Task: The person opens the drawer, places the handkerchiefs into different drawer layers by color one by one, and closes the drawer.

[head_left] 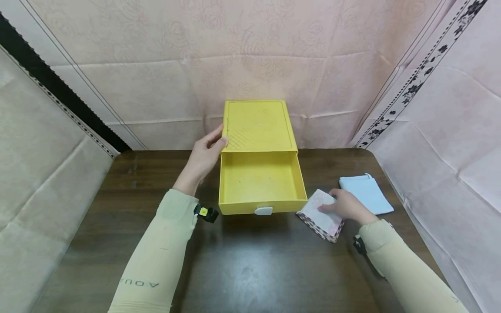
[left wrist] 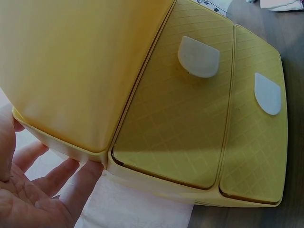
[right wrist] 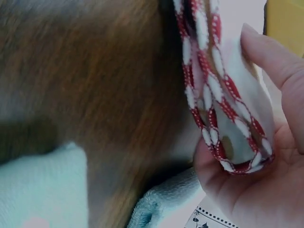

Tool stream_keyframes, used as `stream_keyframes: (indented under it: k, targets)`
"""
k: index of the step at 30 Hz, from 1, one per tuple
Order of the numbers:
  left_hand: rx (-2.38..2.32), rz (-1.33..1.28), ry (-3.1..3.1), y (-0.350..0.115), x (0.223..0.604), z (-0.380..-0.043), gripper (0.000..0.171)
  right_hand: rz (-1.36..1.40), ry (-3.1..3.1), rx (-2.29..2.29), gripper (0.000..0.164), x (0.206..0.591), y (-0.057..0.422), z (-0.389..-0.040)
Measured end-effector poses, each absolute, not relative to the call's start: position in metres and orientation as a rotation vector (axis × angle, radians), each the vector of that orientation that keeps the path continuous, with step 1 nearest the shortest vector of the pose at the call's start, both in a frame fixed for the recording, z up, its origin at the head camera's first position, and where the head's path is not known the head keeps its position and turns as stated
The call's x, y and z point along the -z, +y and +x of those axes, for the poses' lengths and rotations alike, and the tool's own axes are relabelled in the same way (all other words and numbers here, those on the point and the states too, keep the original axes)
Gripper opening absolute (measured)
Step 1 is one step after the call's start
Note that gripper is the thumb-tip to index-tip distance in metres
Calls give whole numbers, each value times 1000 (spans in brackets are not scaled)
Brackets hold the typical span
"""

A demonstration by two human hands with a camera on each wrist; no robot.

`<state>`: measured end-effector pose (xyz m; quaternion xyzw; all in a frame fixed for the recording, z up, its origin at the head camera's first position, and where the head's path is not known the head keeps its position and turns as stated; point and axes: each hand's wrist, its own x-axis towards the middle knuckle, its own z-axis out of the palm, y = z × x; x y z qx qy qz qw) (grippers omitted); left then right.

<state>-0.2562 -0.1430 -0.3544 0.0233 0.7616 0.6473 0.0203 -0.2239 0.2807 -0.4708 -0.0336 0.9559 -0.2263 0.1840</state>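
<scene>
A yellow drawer cabinet (head_left: 258,126) stands at the back of the table with its top drawer (head_left: 260,176) pulled out, the bare inside showing. My left hand (head_left: 205,158) grips the cabinet's upper left edge, and its fingers lie along the side in the left wrist view. Two lower drawer fronts with white tabs (left wrist: 199,57) are closed there. To the right of the drawer, my right hand (head_left: 346,206) pinches a folded white-pink towel (head_left: 318,211). Red-and-white stitching (right wrist: 213,90) runs along its layered edges, with the thumb on one face.
Just beyond my right hand lies a folded light-blue towel (head_left: 365,193) on the dark wooden table (head_left: 250,265). Pale patterned cloth (head_left: 250,56) hangs behind the table and along both sides. The open drawer juts toward me.
</scene>
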Motion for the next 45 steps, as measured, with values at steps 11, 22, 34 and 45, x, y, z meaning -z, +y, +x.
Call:
stream_keyframes:
  k: [11,22,34,45]
  targets:
    - [-1978,76,2373,-135,329,-237,54,-178,2666,782,29,444,295,-217]
    - [-1976,91,2387,-137,335,-243,54,-77,2777,1298,40,386,294,-203]
    - [-1999,123,2401,-141,356,-257,52,34,2290,2414,41,330,253,-186]
    - [-2004,139,2428,-142,358,-256,53,-250,2209,2516,35,289,198,-172]
